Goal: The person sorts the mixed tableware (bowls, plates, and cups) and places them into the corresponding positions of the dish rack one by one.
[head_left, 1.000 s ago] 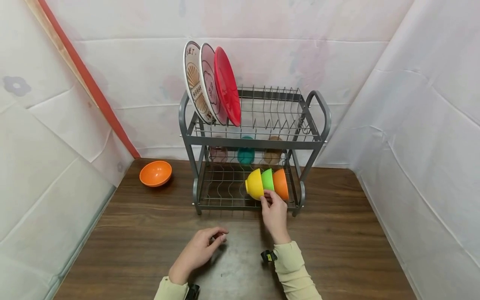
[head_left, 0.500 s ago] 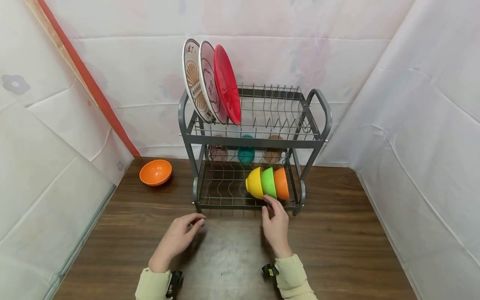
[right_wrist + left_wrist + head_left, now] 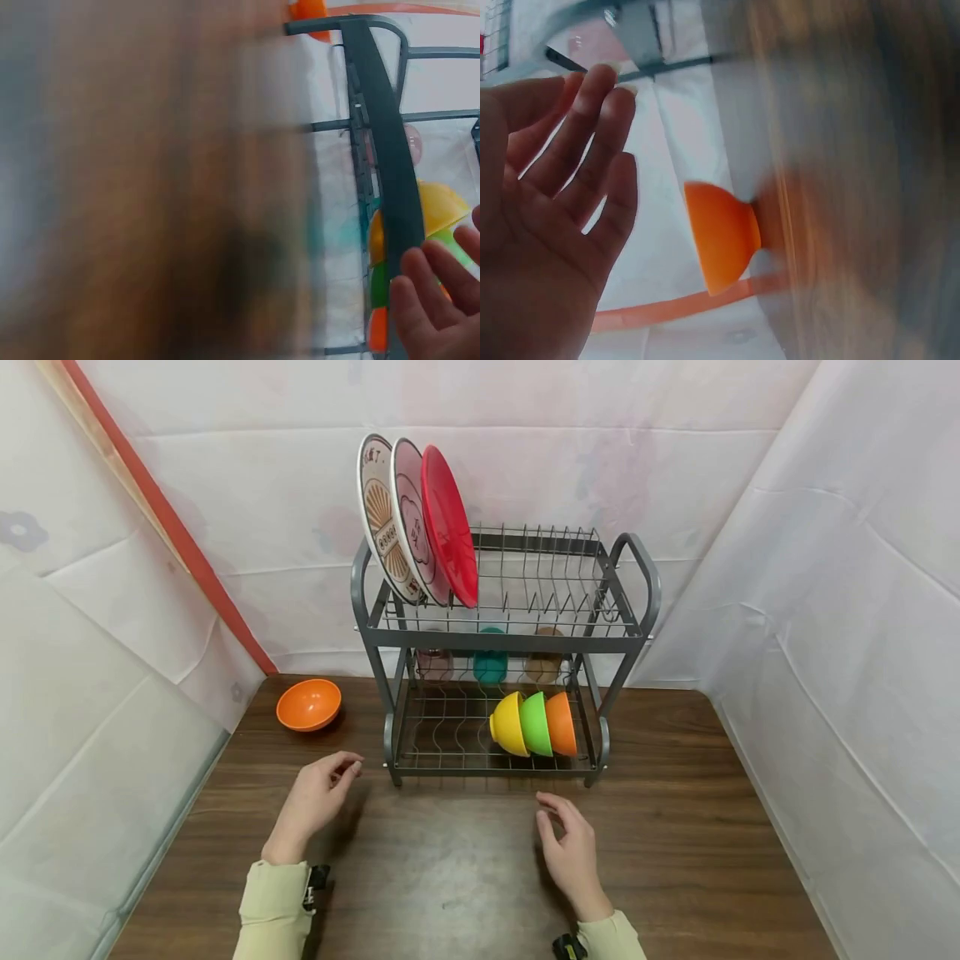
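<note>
My left hand (image 3: 315,797) hovers over the table's left side, fingers loosely bent and holding nothing. Nearest to it is an orange bowl (image 3: 308,705), upright on the table just beyond; the left wrist view shows the same bowl (image 3: 721,236) apart from the fingers. In front of the rack, my right hand (image 3: 567,852) is relaxed and bare, a little short of the lower shelf. On that shelf a yellow bowl (image 3: 508,725), a green bowl (image 3: 536,725) and a second orange bowl (image 3: 561,724) stand on their sides in a row, bases to the left.
A two-tier grey dish rack (image 3: 502,642) stands at the back middle. Its upper tier holds a patterned plate (image 3: 386,527), a pink plate (image 3: 414,518) and a red plate (image 3: 450,527) at the left. Behind the lower shelf are a pinkish cup (image 3: 435,665), teal cup (image 3: 491,667) and brown cup (image 3: 543,667).
My right hand has let go of the bowls on the lower shelf and drawn back towards me. My left hand has moved left and forward, closer to the orange bowl on the table.
</note>
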`<state>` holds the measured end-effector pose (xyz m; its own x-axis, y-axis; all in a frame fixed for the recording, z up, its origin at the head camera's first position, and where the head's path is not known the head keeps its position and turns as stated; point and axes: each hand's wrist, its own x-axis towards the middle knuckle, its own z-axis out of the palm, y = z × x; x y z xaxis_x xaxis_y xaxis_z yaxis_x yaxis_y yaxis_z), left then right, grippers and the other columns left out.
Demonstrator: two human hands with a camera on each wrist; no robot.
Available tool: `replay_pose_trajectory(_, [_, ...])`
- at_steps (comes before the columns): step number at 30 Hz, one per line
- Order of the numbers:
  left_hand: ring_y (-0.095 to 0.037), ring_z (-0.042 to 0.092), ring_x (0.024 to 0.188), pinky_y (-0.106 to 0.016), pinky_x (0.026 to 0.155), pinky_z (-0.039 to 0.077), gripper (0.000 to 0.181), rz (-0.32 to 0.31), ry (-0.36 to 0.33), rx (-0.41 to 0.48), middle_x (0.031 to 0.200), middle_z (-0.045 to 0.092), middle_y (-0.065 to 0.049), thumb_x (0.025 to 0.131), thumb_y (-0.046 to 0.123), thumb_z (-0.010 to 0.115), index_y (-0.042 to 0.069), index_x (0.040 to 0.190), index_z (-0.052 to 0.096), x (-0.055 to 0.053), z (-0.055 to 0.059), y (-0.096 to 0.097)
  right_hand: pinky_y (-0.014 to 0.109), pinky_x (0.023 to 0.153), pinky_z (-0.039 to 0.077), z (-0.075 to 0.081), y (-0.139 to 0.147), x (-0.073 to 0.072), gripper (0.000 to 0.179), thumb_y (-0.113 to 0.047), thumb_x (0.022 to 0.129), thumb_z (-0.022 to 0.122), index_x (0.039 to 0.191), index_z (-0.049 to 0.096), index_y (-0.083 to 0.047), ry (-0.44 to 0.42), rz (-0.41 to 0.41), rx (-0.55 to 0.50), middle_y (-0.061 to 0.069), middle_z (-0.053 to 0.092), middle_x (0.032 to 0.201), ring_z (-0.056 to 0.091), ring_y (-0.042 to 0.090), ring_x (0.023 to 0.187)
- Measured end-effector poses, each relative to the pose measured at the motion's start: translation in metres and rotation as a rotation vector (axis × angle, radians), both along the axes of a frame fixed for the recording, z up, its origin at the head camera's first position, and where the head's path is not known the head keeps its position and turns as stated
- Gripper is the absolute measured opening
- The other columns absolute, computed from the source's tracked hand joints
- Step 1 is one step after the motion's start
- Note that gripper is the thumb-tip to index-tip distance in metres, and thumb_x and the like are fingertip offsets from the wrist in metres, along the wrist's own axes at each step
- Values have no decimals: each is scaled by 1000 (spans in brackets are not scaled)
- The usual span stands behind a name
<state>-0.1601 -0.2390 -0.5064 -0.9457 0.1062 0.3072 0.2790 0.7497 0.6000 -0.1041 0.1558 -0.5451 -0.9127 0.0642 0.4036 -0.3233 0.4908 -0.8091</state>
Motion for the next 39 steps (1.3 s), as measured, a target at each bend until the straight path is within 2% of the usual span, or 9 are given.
replay_pose_trajectory(6, [-32,60,97,-54,82,49,16,108,121,-101,108,67,-13,96,8,64,3,110,69,-20,-10,-16,34,80,56,-12,14,17,17,0,93,67,109,71,-2,49,66,36,3,70,110,68,17,95])
replay_pose_trajectory(10, [-38,54,114,-57,94,44,27,152,224,-135,123,64,-18,89,0,69,0,116,67,-35,-22,-26,27,80,55,-17,21,25,16,0,93,67,108,71,-3,40,63,50,3,70,108,69,16,93])
replay_pose_trajectory(13, [-42,51,118,-59,97,41,36,173,259,-145,129,60,-22,86,-2,72,-3,121,65,-41,-28,-31,24,81,54,-18,24,28,16,1,93,67,107,71,-5,36,56,64,2,70,108,69,14,93])
replay_pose_trajectory(19, [-49,44,123,-66,97,36,49,210,217,-203,137,50,-29,85,4,72,-6,130,57,-51,-34,-39,21,80,53,-14,26,31,16,4,91,68,104,71,-3,70,91,74,8,70,110,69,14,92])
replay_pose_trajectory(23, [-51,39,128,-68,99,33,58,208,121,-278,142,44,-32,86,8,70,-9,138,49,-60,-31,-43,23,79,54,-12,26,33,14,3,90,68,102,72,-4,75,109,86,10,70,109,68,13,93])
replay_pose_trajectory(25, [-53,41,125,-67,98,34,60,200,83,-312,138,47,-35,86,9,71,-11,137,47,-64,-27,-45,27,77,55,-12,27,33,12,2,91,69,101,72,-5,67,122,93,9,71,108,68,13,93])
replay_pose_trajectory(28, [-53,49,111,-66,92,39,53,201,71,-360,122,56,-35,84,8,73,-12,128,54,-67,-19,-47,33,77,57,-13,27,34,9,-1,92,69,98,73,-6,40,142,98,6,71,107,68,13,95])
replay_pose_trajectory(32, [-52,55,91,-64,78,44,38,215,93,-388,103,62,-31,80,6,76,-10,111,61,-68,-12,-50,33,79,56,-13,26,36,6,-6,93,69,96,74,-8,-6,137,101,2,71,106,67,12,99])
replay_pose_trajectory(39, [-48,60,78,-63,69,46,23,228,71,-394,88,67,-25,77,7,81,-4,95,71,-64,-7,-54,32,79,55,-13,28,37,6,-7,93,69,94,74,-10,-19,120,114,-4,71,106,67,11,98])
